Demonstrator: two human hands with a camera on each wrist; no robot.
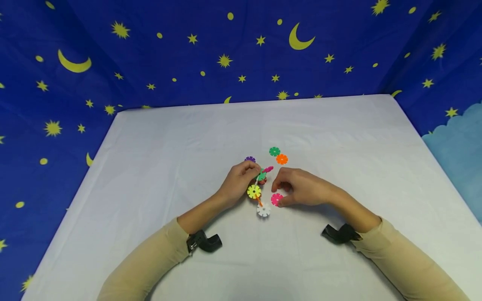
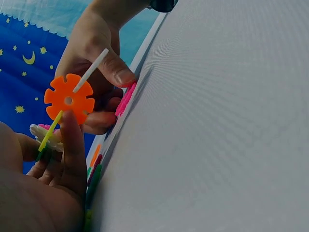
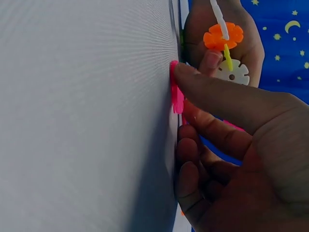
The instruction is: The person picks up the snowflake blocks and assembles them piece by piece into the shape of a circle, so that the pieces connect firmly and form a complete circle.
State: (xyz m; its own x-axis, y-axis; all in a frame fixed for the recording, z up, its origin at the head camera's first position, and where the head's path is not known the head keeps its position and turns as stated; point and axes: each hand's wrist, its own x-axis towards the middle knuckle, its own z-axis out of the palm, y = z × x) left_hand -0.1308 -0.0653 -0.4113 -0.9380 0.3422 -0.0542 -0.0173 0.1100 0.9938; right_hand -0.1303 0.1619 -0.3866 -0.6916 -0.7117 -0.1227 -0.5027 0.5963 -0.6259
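Observation:
My left hand (image 1: 236, 182) holds a chain of notched plastic discs slotted together at angles. In that chain are a yellow disc (image 1: 254, 192), an orange disc (image 2: 58, 89) and, at the near end, a white disc (image 1: 263, 210). Further along it, by the left fingertips, come a green disc (image 1: 261, 174) and a pink one (image 1: 268, 169) seen nearly edge-on. To the right of the chain, my right hand (image 1: 306, 188) has its thumb and curled fingers at the edges of a loose pink disc (image 1: 276, 199), low at the tabletop.
Beyond the hands lie a loose green disc (image 1: 274, 151) and an orange disc (image 1: 282, 159). A purple disc (image 1: 249, 159) shows behind the left hand, and a dark red disc (image 1: 262, 180) sits beside the chain. Starry blue cloth (image 1: 211, 50) stands behind the white table (image 1: 180, 142).

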